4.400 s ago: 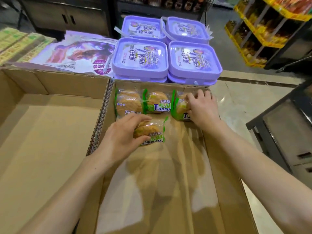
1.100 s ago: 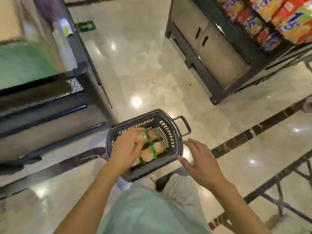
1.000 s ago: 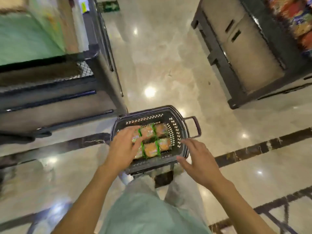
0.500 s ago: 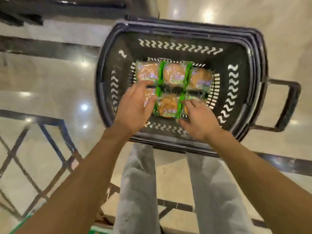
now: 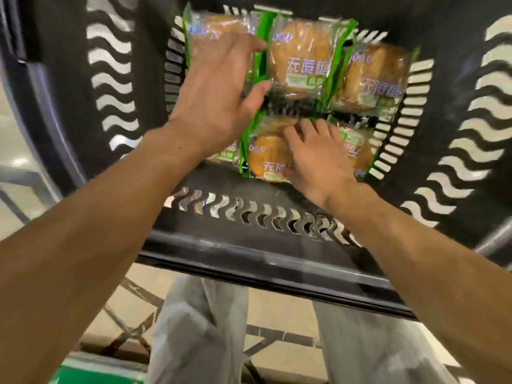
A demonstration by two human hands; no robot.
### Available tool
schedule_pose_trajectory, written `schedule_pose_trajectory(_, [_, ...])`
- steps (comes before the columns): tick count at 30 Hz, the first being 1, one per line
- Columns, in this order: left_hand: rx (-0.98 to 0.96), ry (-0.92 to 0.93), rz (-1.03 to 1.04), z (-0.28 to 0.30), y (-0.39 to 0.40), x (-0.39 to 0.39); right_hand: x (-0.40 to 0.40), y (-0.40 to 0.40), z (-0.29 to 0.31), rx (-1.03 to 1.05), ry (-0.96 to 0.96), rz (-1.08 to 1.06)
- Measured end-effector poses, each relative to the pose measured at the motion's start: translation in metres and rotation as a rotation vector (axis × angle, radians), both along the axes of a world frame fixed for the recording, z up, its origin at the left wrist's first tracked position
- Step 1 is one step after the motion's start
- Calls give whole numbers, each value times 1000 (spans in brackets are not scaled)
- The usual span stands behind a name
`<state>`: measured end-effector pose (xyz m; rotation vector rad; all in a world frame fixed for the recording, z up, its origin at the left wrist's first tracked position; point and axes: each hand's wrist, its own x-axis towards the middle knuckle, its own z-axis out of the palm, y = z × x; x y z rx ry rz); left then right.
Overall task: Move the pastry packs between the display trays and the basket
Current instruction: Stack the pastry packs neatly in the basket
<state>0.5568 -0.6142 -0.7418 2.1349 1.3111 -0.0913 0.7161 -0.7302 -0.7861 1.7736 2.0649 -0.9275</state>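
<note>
Two hands reach into the basket for pastry packs

The left hand [image 5: 219, 87] lies spread over the upper-left pack [image 5: 210, 34]; whether it grips cannot be told. The right hand [image 5: 315, 156] rests flat on the lower middle pack [image 5: 266, 159]. All the packs sit in the black basket [image 5: 249, 214], in the upper middle of the frame. They look light, crinkly and easy to squash, so taking them softly by the sides seems best.

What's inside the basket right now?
The basket holds six pastry packs in two rows of three. The left hand hides most of the far-left and near-left packs; the right hand rests across the two other near packs. Anything beneath them is hidden.
</note>
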Motion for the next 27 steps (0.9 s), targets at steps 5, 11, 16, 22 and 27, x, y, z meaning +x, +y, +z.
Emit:
schedule_pose_trajectory(5, [-15,110,-230,-14,36,40,7,-7,16,-41,210,-295])
schedule_pose_trajectory(11, [52,439,-426,-41,51,84,53,-16,34,-46,341,-660])
schedule_pose_trajectory(16, [69,487,-317,-37,44,82,83,-16,48,-44,459,-1089])
schedule_pose_trajectory(22, [-281,-35,107,12,24,52,86,-10,102,50,665,-1331])
schedule_pose_trajectory(27, [-338,-442,497,162,24,6,70,6,236,210,704,-1326])
